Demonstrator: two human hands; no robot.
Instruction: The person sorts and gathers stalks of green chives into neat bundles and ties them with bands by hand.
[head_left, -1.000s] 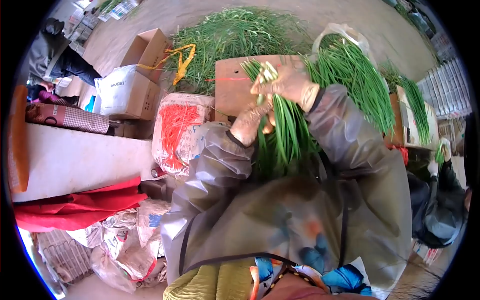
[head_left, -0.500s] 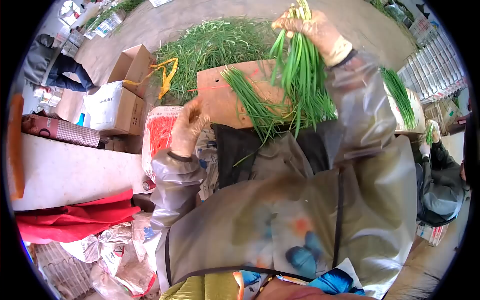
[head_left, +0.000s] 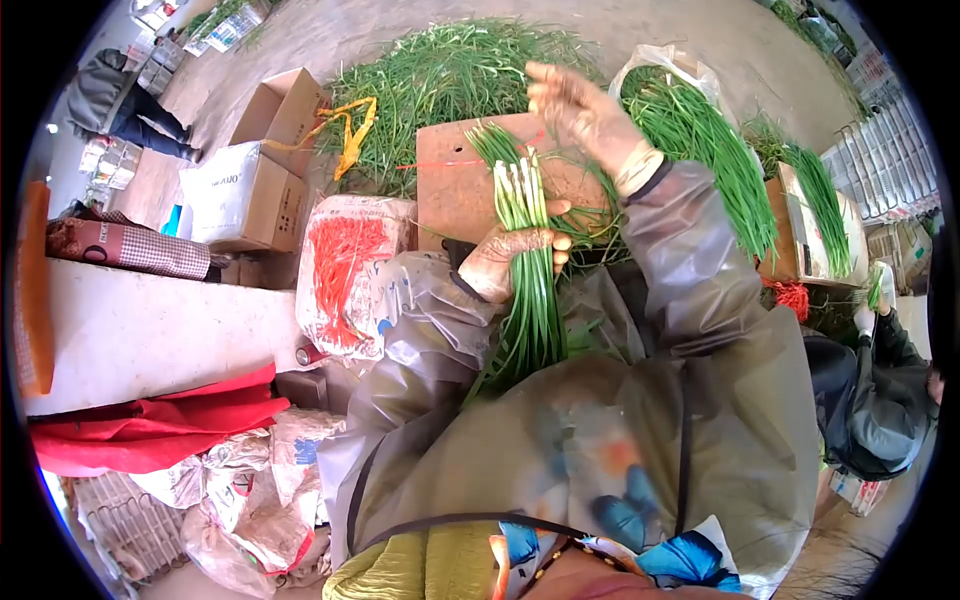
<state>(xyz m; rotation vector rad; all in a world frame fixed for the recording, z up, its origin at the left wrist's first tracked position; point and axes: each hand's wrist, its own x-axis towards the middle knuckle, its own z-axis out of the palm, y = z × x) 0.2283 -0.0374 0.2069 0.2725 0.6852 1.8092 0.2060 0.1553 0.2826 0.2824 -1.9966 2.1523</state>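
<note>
My left hand (head_left: 512,260), in a stained glove, is wrapped round a bunch of garlic chives (head_left: 538,300). The white stalk ends point up and away from me, and the green leaves hang down against my apron. Above and to the right of it is my gloved right hand (head_left: 590,125), fingers stretched out, with nothing visible in it. Beneath both hands lies a brown board (head_left: 450,185) with more chives (head_left: 490,143) on it and a thin red tie across its left side.
A large heap of loose greens (head_left: 440,80) lies beyond the board. To the right is a pile of chives (head_left: 700,150). Red ties (head_left: 345,260) rest on a sack at left, near a cardboard box (head_left: 275,205). Another person (head_left: 885,390) works at far right.
The chives have passed from my raised right hand to my left, which has moved right and closed round them. My right hand has let go and opened.
</note>
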